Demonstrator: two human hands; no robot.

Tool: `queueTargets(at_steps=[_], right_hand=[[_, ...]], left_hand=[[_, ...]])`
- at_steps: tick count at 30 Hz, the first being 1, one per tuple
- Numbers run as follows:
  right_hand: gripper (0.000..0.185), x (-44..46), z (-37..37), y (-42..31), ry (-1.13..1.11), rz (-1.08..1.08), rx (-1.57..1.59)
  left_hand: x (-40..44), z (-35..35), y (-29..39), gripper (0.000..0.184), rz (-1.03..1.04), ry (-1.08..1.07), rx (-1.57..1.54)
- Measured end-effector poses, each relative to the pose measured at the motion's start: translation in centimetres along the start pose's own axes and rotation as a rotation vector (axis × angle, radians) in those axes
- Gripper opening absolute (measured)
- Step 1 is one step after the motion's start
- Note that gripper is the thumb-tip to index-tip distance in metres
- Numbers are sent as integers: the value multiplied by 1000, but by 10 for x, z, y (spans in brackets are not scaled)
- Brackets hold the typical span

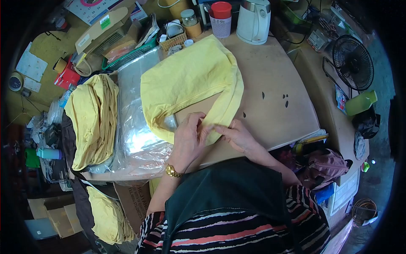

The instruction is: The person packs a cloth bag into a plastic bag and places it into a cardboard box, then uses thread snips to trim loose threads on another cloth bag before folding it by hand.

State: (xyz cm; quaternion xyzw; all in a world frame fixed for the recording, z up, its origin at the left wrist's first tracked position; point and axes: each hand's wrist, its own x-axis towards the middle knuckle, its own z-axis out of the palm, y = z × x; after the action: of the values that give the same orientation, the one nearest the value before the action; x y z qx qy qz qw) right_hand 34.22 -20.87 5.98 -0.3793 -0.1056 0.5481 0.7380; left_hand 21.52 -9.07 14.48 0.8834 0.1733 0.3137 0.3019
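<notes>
A yellow cloth shoulder bag (190,72) lies on the brown table, its wide strap curving down toward me. Both hands are at the lower end of that strap. My left hand (189,137), below a gold wristwatch (172,171), has its fingers closed on the cloth. From the other side, my right hand (237,134) pinches the strap's edge between thumb and fingers. The two sets of fingertips are close together, and the cloth between them is partly hidden.
Clear plastic bags (139,122) lie left of the yellow bag, beside a pile of folded yellow cloth (92,118). An electric kettle (253,23), a red-lidded cup (221,19) and a green basket (129,57) stand at the back. A black fan (352,62) is at right.
</notes>
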Motion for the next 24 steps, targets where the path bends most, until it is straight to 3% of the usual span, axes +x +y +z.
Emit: queueTargets(at_steps=[1,3,5,7,9,10,12,14,16,19,24], right_hand=[[17,1,-4,3,4,-18,-129],[19,6,-12,-5,60,-107,-57],[22,8,-9,-11,114,-205,11],[21,11,2,-7,254,-411,69],[22,14,1,-6,264,-442,25],[22,17,2,-6,271,-472,-21],[22,14,7,-12,244,-386,-84],[23,9,15,-17,219,-309,-146],[27,-1,21,-11,50,-185,-276],[27,-8,26,6,64,-205,-85],[20,-15,20,5,116,-114,-223]], left_hand=[[0,-4,2,27,29,-25,55],[-6,-8,-2,26,57,-54,108],[-16,-9,-14,28,-235,-431,264],[-17,-11,-10,29,-267,-447,237],[-15,-12,-3,30,-307,-462,212],[-12,-9,3,31,-209,-302,88],[-8,-1,4,32,-117,-139,-31],[-3,12,-8,28,-26,-117,117],[1,18,-10,27,-47,-120,151],[-1,26,-14,26,-41,-148,154],[-3,26,-9,23,-154,-177,104]])
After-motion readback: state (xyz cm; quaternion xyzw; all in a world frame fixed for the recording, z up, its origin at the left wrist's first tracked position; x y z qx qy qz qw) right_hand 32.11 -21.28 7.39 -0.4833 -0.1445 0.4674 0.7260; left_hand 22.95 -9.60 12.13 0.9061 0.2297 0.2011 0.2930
